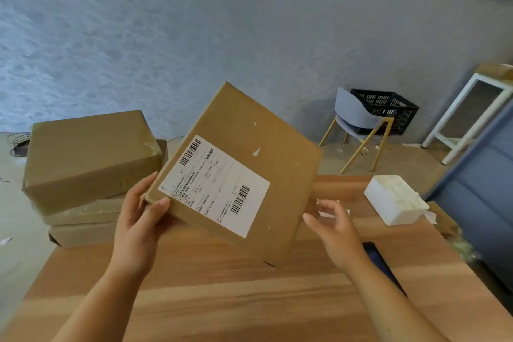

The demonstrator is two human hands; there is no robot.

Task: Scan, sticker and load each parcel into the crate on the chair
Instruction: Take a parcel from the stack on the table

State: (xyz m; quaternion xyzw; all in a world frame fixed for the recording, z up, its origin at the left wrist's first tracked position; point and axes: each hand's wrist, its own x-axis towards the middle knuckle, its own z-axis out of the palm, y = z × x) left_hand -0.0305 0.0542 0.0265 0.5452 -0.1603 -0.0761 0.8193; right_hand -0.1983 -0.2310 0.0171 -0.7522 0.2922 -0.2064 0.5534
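A flat brown parcel with a white shipping label is held tilted above the wooden table. My left hand grips its lower left corner, thumb on the label side. My right hand hovers just right of the parcel with fingers spread, holding nothing. Far off at the right, a black crate sits on a grey chair with gold legs. A dark object lies on the table behind my right forearm, mostly hidden.
A stack of three brown parcels stands at the table's left end. A white foam block lies at the table's right, with paper scraps near it. A white-framed table stands beyond the chair, a blue panel at the right.
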